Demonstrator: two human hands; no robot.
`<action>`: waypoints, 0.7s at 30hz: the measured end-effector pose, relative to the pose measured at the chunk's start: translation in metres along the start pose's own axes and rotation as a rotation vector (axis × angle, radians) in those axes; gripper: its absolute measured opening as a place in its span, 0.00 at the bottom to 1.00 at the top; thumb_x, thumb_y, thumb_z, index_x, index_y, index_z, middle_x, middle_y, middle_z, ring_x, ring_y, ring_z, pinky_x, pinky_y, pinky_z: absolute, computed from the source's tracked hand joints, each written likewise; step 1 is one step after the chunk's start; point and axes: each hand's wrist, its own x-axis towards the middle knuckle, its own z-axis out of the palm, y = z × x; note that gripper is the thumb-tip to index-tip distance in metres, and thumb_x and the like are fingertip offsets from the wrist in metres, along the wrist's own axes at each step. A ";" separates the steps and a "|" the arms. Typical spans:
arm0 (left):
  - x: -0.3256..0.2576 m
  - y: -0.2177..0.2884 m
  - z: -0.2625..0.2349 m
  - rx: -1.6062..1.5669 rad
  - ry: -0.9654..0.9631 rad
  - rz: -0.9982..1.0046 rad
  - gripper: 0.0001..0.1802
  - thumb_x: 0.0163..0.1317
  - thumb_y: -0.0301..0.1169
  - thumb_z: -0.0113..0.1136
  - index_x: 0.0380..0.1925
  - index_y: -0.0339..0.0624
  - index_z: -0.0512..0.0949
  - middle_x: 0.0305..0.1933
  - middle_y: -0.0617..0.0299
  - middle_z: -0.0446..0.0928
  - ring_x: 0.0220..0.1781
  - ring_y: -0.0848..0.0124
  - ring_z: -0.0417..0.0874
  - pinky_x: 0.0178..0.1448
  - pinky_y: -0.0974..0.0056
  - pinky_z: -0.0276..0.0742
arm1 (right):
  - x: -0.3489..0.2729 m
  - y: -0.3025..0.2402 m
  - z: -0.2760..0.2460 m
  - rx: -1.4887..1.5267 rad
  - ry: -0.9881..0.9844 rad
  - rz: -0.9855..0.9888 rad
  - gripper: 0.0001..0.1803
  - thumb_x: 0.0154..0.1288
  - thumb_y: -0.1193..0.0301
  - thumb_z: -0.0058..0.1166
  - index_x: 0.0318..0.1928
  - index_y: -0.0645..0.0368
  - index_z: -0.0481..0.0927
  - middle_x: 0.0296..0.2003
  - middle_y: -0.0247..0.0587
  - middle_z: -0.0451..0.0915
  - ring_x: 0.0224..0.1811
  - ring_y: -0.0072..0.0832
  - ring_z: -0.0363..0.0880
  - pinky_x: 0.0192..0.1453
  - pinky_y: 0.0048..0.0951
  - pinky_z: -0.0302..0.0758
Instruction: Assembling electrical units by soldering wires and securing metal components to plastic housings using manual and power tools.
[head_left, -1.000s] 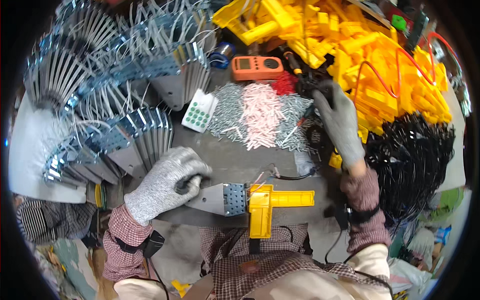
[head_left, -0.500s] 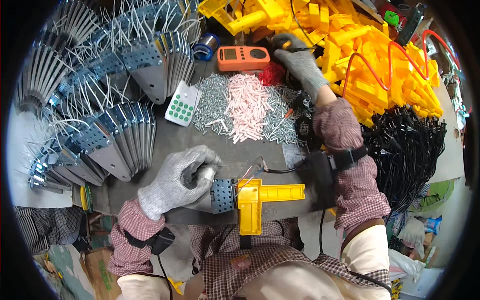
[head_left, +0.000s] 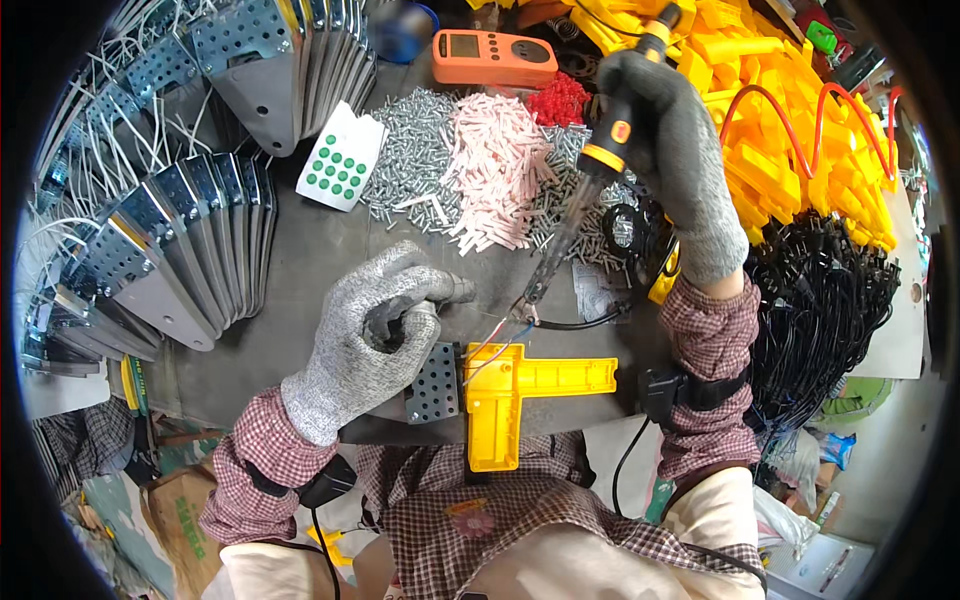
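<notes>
My right hand (head_left: 680,165), in a grey glove, grips a soldering iron (head_left: 607,145) with a black-and-yellow handle. Its metal shaft slants down to the thin red, white and blue wires (head_left: 512,325); I cannot tell whether the tip touches them. Those wires rise from a yellow plastic housing (head_left: 495,410) at the table's front edge, beside a black cable (head_left: 580,322). Against the housing's left side lies a perforated metal plate (head_left: 435,385). Above that plate my left hand (head_left: 365,335), also gloved, is closed with thumb and forefinger together; whatever they pinch is too small to make out.
Past the hands lie piles of grey screws (head_left: 415,150), pink sleeves (head_left: 495,170) and red bits (head_left: 558,100), near an orange meter (head_left: 494,60) and a green-dotted card (head_left: 340,165). Metal brackets (head_left: 170,290) fan out left. Yellow parts (head_left: 790,150) and black cables (head_left: 825,310) heap up right.
My right hand has come nearer from the far side of the table, bringing the soldering iron over the wires. My left hand has shifted slightly up and stays closed.
</notes>
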 end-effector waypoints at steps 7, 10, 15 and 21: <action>-0.002 -0.004 0.005 0.127 0.017 0.005 0.11 0.62 0.21 0.54 0.41 0.34 0.85 0.36 0.53 0.83 0.39 0.58 0.82 0.47 0.58 0.79 | 0.002 0.006 0.011 -0.134 -0.084 -0.136 0.15 0.73 0.57 0.51 0.42 0.56 0.81 0.30 0.25 0.74 0.21 0.11 0.64 0.23 0.16 0.59; -0.003 -0.006 0.006 0.100 0.023 -0.018 0.12 0.61 0.20 0.54 0.42 0.34 0.85 0.36 0.52 0.83 0.38 0.58 0.82 0.46 0.59 0.79 | 0.000 0.008 0.013 -0.172 -0.088 -0.185 0.15 0.73 0.57 0.51 0.42 0.56 0.81 0.30 0.25 0.74 0.21 0.11 0.64 0.24 0.16 0.59; -0.004 -0.015 0.009 0.126 0.061 0.036 0.13 0.58 0.22 0.59 0.43 0.45 0.85 0.36 0.54 0.78 0.35 0.56 0.83 0.42 0.57 0.81 | -0.001 0.010 0.014 -0.222 -0.087 -0.256 0.15 0.73 0.58 0.51 0.42 0.56 0.81 0.30 0.25 0.74 0.22 0.11 0.65 0.24 0.16 0.60; -0.002 -0.004 0.007 0.121 0.024 -0.067 0.14 0.59 0.16 0.53 0.41 0.34 0.84 0.36 0.52 0.82 0.37 0.60 0.82 0.45 0.61 0.79 | -0.001 0.012 0.016 -0.272 -0.079 -0.325 0.15 0.73 0.58 0.51 0.43 0.56 0.81 0.30 0.25 0.74 0.22 0.11 0.65 0.25 0.16 0.60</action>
